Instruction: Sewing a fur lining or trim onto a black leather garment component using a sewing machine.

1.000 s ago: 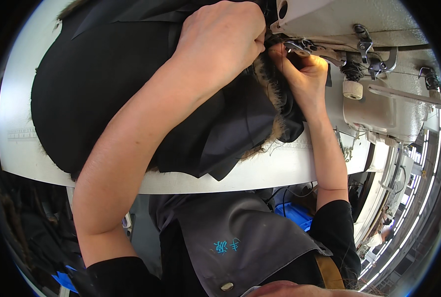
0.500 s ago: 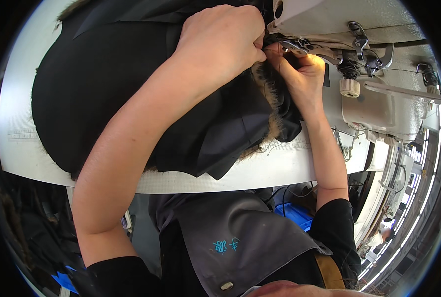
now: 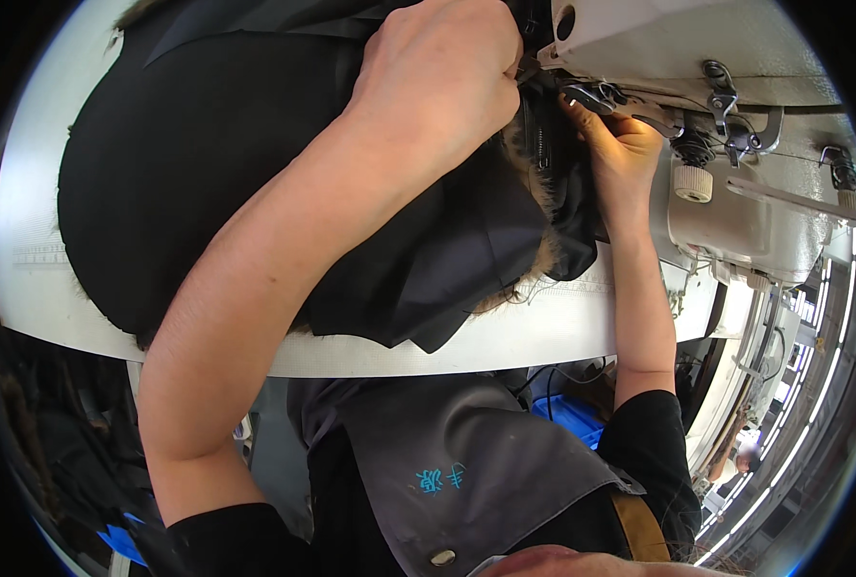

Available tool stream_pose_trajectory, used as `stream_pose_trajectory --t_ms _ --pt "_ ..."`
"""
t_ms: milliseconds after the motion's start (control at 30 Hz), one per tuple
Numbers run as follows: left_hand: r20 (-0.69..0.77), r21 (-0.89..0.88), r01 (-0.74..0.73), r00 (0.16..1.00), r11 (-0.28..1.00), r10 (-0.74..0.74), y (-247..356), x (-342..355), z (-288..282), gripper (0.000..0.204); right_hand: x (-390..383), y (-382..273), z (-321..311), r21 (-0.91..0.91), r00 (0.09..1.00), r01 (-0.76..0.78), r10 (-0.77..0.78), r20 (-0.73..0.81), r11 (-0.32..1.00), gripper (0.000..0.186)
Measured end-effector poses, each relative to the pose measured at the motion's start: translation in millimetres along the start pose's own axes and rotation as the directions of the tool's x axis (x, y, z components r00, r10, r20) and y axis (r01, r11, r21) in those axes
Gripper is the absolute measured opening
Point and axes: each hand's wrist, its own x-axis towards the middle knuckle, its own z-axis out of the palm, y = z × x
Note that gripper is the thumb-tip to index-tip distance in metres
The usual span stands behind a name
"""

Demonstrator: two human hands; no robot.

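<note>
Curled in, the L hand [image 3: 437,72] rests on the black cloth [image 3: 187,144], fingers drawn together near the metal foot [image 3: 591,99] of the sewing machine [image 3: 658,43]. Its fingertips are turned down and hidden, so I cannot tell if cloth is clamped btw. them. The R hand [image 3: 628,159] is just beside the same foot, thumb and fingers partly bent and apart where they can be seen; their ends go behind the foot and into dark folds, so its hold I also cannot tell.

Much is covered: the L forearm crosses over the middle of the cloth, and the upper part of the cloth is cut off by the top edge of view. The machine is cut off too (only its underside w/ hooks, thread parts and a pale knob [image 3: 692,183] shows well). Around the foot it is black on black, v. hard to separate one layer from another.

The cloth lies on the white table [image 3: 370,362], to the left of the machine. Its left part is smooth, matt, w/ a broad rounded edge; the lower right part is folded, a bit shiny, and ends in a pointed corner. Brown fur [image 3: 546,252] w/ dark hairs sticks out along the right side, and a short dark zip [image 3: 542,149] is visible btw. both hands.
</note>
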Motion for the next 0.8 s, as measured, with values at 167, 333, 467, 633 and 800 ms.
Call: stream_pose_trajectory --t_ms 167,333,467,633,800 --pt "0.050 0.026 0.029 0.998 0.999 -0.030 -0.1 1.8 1.4 0.010 0.2 -0.9 2.4 0.072 0.995 -0.055 0.061 -0.083 0.996 0.015" --pt "0.064 0.014 0.029 0.997 0.999 -0.030 -0.1 1.2 -1.6 0.010 0.0 -1.0 4.0 0.152 0.994 -0.055 0.067 -0.080 0.987 0.014" --pt "0.087 0.014 0.044 0.995 0.999 -0.045 1.0 1.8 -2.8 0.010 0.8 0.2 3.5 0.114 0.996 -0.025 0.035 -0.087 0.993 0.014" --pt "0.102 0.051 0.047 0.993 0.998 -0.052 -2.5 2.4 0.8 0.010 -0.9 -2.2 4.8 0.143 0.995 -0.052 0.063 -0.076 0.988 0.014" --pt "0.101 0.042 0.036 0.994 0.998 -0.040 -0.7 3.0 -1.6 0.010 -1.1 -2.7 3.7 0.135 0.994 -0.064 0.075 -0.076 0.989 0.015"
